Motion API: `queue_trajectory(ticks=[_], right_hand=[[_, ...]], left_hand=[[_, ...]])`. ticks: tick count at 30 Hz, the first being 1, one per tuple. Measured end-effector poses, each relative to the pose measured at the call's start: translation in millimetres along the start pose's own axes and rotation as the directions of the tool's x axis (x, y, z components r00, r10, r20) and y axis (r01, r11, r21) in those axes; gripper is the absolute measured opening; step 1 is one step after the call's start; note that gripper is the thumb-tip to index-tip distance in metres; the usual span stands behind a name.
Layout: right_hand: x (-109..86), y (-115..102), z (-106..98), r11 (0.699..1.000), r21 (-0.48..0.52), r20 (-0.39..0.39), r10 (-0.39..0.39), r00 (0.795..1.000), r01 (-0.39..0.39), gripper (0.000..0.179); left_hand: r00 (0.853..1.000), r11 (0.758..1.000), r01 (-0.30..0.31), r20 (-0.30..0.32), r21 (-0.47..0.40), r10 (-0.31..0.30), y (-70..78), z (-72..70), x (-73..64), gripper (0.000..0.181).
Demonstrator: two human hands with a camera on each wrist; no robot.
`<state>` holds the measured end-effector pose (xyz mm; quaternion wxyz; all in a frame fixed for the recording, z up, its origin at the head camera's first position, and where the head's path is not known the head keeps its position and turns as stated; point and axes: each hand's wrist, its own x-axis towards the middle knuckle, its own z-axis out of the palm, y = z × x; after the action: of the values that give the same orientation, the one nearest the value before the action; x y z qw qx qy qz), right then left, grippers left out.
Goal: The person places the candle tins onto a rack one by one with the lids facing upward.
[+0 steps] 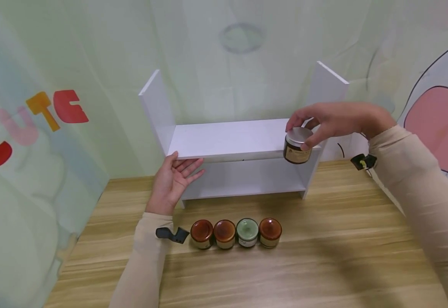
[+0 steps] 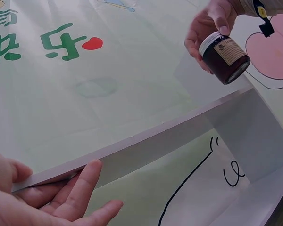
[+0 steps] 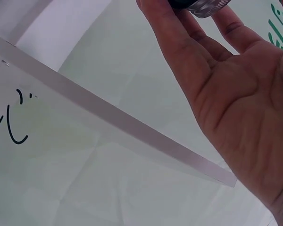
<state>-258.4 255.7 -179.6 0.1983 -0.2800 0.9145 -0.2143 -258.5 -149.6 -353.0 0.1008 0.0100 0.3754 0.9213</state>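
My right hand (image 1: 329, 122) holds a dark brown glass jar (image 1: 296, 155) by its silver lid, thumb and fingers around the rim. The jar is upright, just in front of the right end of the upper board of a white shelf (image 1: 228, 137). In the left wrist view, the jar (image 2: 225, 59) shows a tan label on its side. At the left front edge of that board, my left hand (image 1: 172, 179) grips it, thumb on top and fingers underneath. The right wrist view shows the palm (image 3: 245, 94), with only part of the lid (image 3: 207, 7) in sight.
On the wooden table (image 1: 305, 265) before the shelf stands a row of several small jars, amber ones (image 1: 225, 231) and a green one (image 1: 247, 230). White side panels (image 1: 157, 111) rise at both shelf ends. A printed curtain (image 1: 239, 64) hangs close behind.
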Motion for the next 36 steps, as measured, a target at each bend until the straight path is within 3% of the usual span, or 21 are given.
queue_trajectory(ticks=[6, 24, 36], right_hand=[[5.5, -4, -10, 0.999, -0.046, 0.006, 0.009, 1.0, -0.008, 0.048], [26.2, -12, -41, 0.974, -0.133, 0.024, 0.19, 0.982, -0.185, 0.053], [42.4, -19, -56, 0.96, -0.167, 0.064, 0.238, 0.969, -0.225, 0.054]], left_hand=[[1.0, 1.0, -0.002, 0.003, 0.002, 0.002, 0.6, -0.2, 0.2, 0.033], [1.0, 1.0, -0.012, 0.003, -0.011, 0.012, 3.3, -2.8, -0.1, 0.035], [1.0, 1.0, -0.013, 0.007, -0.006, 0.013, 4.7, -1.2, 1.1, 0.032]])
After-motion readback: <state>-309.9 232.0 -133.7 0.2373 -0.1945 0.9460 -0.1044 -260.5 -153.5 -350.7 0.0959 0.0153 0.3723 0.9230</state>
